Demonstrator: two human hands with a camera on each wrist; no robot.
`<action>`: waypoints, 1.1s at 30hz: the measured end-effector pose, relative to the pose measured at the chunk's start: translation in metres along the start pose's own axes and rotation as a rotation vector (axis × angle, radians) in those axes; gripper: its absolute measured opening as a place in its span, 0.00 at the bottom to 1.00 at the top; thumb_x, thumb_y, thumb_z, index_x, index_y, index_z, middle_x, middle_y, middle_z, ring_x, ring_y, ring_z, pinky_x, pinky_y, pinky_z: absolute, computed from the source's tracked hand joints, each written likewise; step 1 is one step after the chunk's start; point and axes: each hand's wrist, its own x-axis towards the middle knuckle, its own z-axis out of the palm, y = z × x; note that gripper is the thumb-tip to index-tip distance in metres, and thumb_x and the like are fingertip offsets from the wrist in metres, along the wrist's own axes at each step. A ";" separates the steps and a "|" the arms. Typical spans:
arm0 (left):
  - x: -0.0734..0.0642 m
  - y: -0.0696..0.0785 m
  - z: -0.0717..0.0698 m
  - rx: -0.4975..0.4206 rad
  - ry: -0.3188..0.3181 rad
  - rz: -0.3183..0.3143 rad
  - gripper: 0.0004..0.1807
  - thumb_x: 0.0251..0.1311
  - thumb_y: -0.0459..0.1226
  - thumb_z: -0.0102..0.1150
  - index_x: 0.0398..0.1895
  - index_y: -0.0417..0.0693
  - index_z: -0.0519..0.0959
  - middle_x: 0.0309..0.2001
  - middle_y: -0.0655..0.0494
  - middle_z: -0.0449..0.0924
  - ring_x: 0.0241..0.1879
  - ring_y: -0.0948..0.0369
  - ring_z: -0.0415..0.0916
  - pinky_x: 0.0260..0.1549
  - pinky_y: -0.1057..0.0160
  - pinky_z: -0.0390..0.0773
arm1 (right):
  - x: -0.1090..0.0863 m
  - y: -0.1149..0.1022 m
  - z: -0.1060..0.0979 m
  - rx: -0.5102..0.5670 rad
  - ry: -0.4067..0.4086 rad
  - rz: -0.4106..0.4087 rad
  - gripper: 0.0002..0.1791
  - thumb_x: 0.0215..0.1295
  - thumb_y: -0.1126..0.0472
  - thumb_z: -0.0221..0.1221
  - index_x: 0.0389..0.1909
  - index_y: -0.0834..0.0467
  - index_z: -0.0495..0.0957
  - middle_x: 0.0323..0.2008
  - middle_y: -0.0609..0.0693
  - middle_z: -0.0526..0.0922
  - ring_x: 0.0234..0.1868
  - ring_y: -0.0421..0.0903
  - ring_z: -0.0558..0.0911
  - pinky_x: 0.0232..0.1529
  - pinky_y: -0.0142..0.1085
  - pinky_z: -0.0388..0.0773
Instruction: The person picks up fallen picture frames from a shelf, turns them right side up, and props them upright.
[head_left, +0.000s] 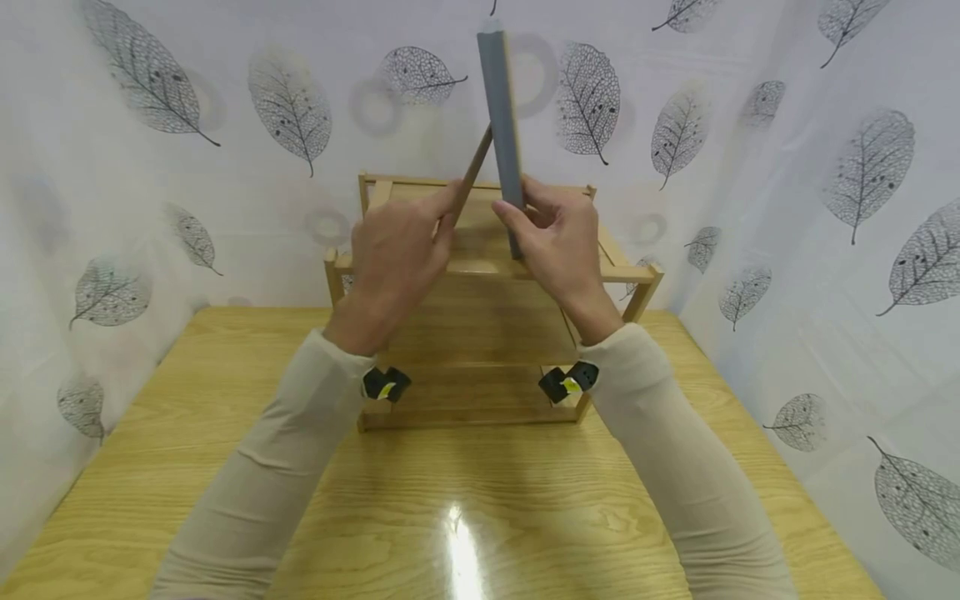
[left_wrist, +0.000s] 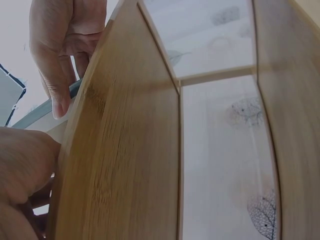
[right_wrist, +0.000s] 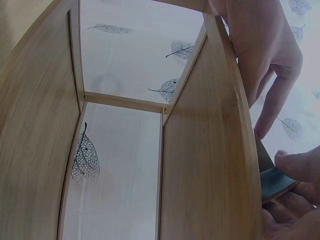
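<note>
A thin blue-grey book [head_left: 501,125] stands upright over the wooden shelf rack [head_left: 480,321], its narrow edge facing me. My right hand [head_left: 562,242] pinches its lower part between thumb and fingers. To its left, my left hand [head_left: 401,250] grips a thin brown flat piece [head_left: 474,167], seen edge-on and leaning until its top meets the book in the head view. I cannot tell whether this piece belongs to the book. In the right wrist view, the blue end [right_wrist: 275,182] of the book shows beneath the right thumb, beyond the rack's board.
The rack stands on a shiny wooden table [head_left: 465,500], with tiered boards and side posts [head_left: 641,296]. Behind it and on both sides hangs a white curtain [head_left: 465,150] printed with leaves. Dark wrist cameras [head_left: 570,382] sit close to the rack's front.
</note>
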 end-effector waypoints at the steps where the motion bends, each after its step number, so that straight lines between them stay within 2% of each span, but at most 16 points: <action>1: 0.000 0.000 0.000 -0.001 0.000 0.001 0.17 0.63 0.39 0.58 0.55 0.60 0.79 0.14 0.56 0.70 0.14 0.58 0.60 0.08 0.60 0.62 | 0.000 0.000 0.000 -0.007 0.001 -0.002 0.15 0.57 0.73 0.62 0.46 0.75 0.77 0.40 0.67 0.82 0.46 0.55 0.82 0.49 0.33 0.78; 13: 0.001 -0.002 0.001 0.008 0.005 0.015 0.12 0.62 0.38 0.58 0.48 0.58 0.81 0.15 0.56 0.71 0.15 0.57 0.61 0.08 0.59 0.63 | 0.000 -0.002 0.001 -0.054 0.000 -0.009 0.17 0.57 0.73 0.62 0.48 0.73 0.77 0.40 0.67 0.82 0.46 0.54 0.83 0.48 0.34 0.79; 19: 0.001 0.001 -0.001 0.011 0.004 -0.009 0.16 0.62 0.38 0.58 0.53 0.57 0.80 0.16 0.55 0.73 0.15 0.58 0.60 0.09 0.59 0.64 | 0.000 -0.001 0.002 -0.050 0.003 -0.013 0.17 0.57 0.72 0.62 0.48 0.73 0.77 0.40 0.67 0.82 0.44 0.56 0.83 0.46 0.35 0.80; 21: 0.003 0.004 -0.004 -0.006 0.029 -0.013 0.16 0.61 0.38 0.59 0.53 0.54 0.80 0.19 0.53 0.78 0.15 0.57 0.65 0.11 0.58 0.67 | -0.001 -0.001 0.002 -0.050 0.005 -0.014 0.17 0.57 0.72 0.62 0.48 0.73 0.77 0.40 0.67 0.82 0.44 0.57 0.83 0.45 0.35 0.80; 24: 0.006 0.010 -0.009 -0.064 0.093 0.009 0.13 0.62 0.36 0.57 0.49 0.49 0.82 0.25 0.50 0.84 0.17 0.56 0.70 0.13 0.59 0.68 | 0.000 -0.001 0.002 -0.047 0.009 -0.013 0.17 0.57 0.72 0.62 0.48 0.73 0.77 0.40 0.67 0.82 0.44 0.57 0.83 0.45 0.35 0.80; 27: 0.008 0.018 -0.013 -0.163 0.139 0.036 0.11 0.64 0.34 0.54 0.44 0.45 0.83 0.30 0.51 0.85 0.20 0.57 0.77 0.16 0.61 0.69 | 0.000 -0.002 0.002 -0.036 0.013 -0.013 0.17 0.57 0.72 0.62 0.48 0.73 0.77 0.40 0.68 0.82 0.44 0.58 0.83 0.46 0.35 0.79; 30: 0.010 0.025 -0.013 -0.263 0.128 0.022 0.11 0.66 0.35 0.53 0.45 0.43 0.83 0.29 0.52 0.85 0.20 0.60 0.76 0.18 0.64 0.69 | 0.000 -0.002 0.003 -0.031 0.016 -0.017 0.17 0.57 0.72 0.62 0.48 0.73 0.77 0.41 0.68 0.82 0.45 0.58 0.82 0.47 0.35 0.79; 33: 0.012 0.029 -0.011 -0.366 0.075 -0.036 0.15 0.66 0.37 0.53 0.51 0.41 0.80 0.33 0.51 0.85 0.22 0.64 0.76 0.20 0.68 0.70 | -0.001 0.000 0.003 -0.047 0.021 -0.027 0.17 0.57 0.71 0.63 0.48 0.72 0.78 0.42 0.66 0.82 0.45 0.56 0.82 0.47 0.35 0.79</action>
